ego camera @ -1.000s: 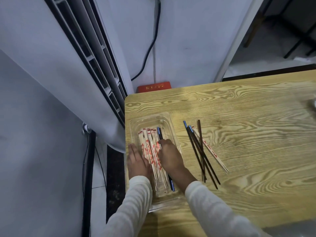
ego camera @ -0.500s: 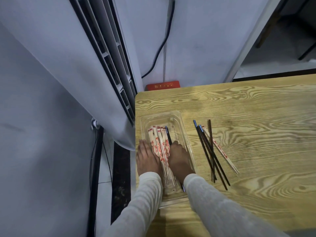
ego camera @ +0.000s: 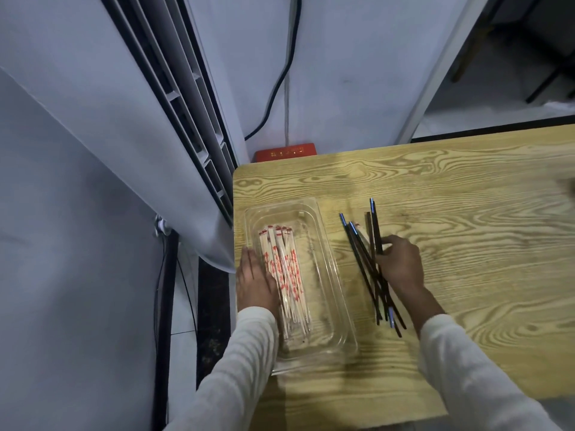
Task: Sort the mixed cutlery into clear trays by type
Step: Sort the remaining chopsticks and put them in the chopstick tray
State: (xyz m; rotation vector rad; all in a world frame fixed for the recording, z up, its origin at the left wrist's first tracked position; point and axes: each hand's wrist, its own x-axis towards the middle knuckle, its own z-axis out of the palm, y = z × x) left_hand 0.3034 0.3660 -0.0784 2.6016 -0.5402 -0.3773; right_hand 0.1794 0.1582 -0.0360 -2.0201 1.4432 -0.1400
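Dark chopsticks (ego camera: 371, 269), loose at 3 o'clock of my tray (ego camera: 323, 244): light, stiff, slippery; right hand (ego camera: 399, 265) pinches one mid-shaft, left hand (ego camera: 255, 279) flat, fingers spread, on the tray.

- Left hand (ego camera: 255, 281) lies flat on the left rim of the clear tray (ego camera: 323, 244), fingers spread, nothing gripped.
- Inside the tray, paper-wrapped chopsticks (ego camera: 284, 275) with red print sit bundled lengthwise, just beside that hand.
- Right of the tray, on the wooden desk (ego camera: 466, 213), dark chopsticks (ego camera: 362, 259) with blue tips fan out in a loose pile.
- Right hand (ego camera: 401, 262) is down on that pile, its grip pinched around one dark stick.
- Beyond the tray's far end, a red box (ego camera: 285, 152) sits off the desk edge.
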